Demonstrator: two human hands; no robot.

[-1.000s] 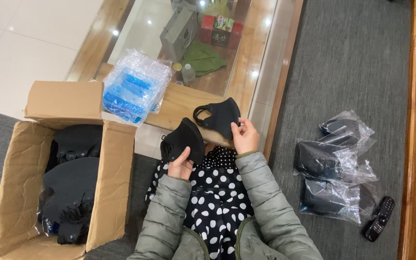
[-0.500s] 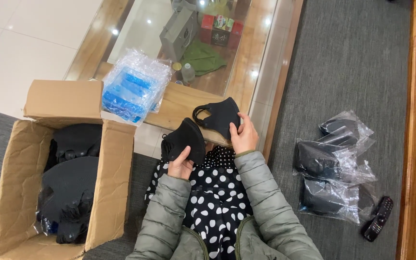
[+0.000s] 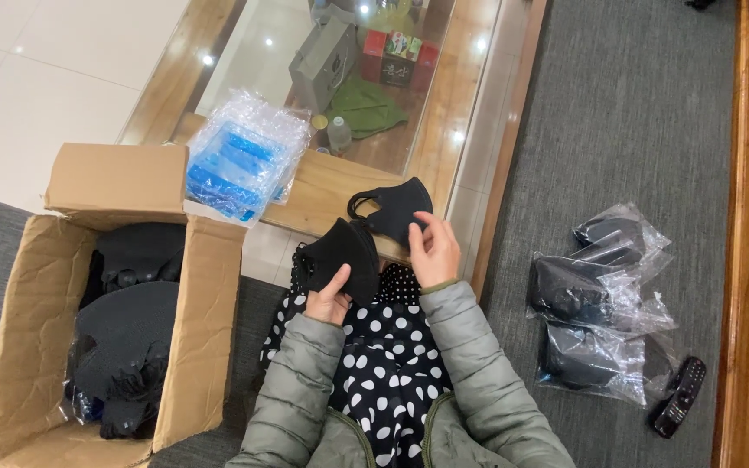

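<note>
- The left hand (image 3: 331,299), just below the frame's centre, pinched the lower edge of a black face mask (image 3: 340,258), thumb on its front.
- That mask was matte, folded flat, curved like a shell.
- The right hand (image 3: 433,251), just right of centre, gripped a second black mask (image 3: 396,208) with its fingers curled over its edge; an ear loop showed at its left end.
- Both masks were held over the wooden edge of the glass tabletop (image 3: 322,186).
- A stack of clear plastic bags (image 3: 240,160) lay upper left of centre.
- An open cardboard box (image 3: 114,295) of black masks stood at the left.
- Bagged masks (image 3: 600,303) and a remote control (image 3: 680,396) lay on grey carpet at the right.
</note>
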